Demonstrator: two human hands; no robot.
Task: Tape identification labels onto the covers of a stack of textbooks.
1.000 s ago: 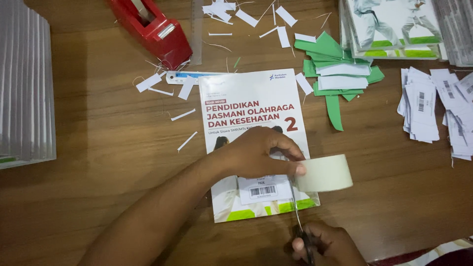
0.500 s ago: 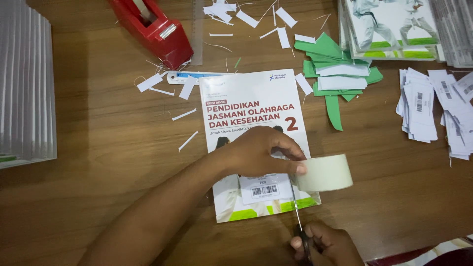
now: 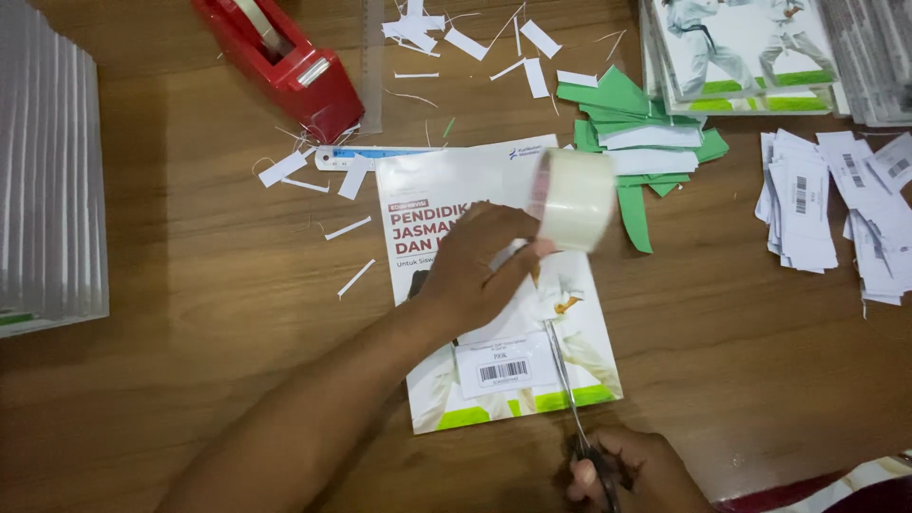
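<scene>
A white and green book [image 3: 446,180] lies face up on the wooden table [image 3: 190,313]. A white barcode label [image 3: 503,366] sits on its lower cover. My left hand [image 3: 480,266] rests over the middle of the book and holds a roll of clear tape [image 3: 572,199], lifted above the cover's upper right. My right hand [image 3: 622,470] is at the bottom edge, gripping scissors [image 3: 562,375] whose blades point up across the label's right side.
A red tape dispenser [image 3: 285,62] stands at the top left, a ruler [image 3: 366,154] below it. Paper scraps [image 3: 494,38] and green offcuts [image 3: 627,123] lie above the book. Barcode labels [image 3: 836,204] are piled right, books [image 3: 741,47] stacked top right, a white stack [image 3: 47,180] left.
My left hand has carried the tape roll from the book's lower right edge up toward its upper right. The scissors stay by the label.
</scene>
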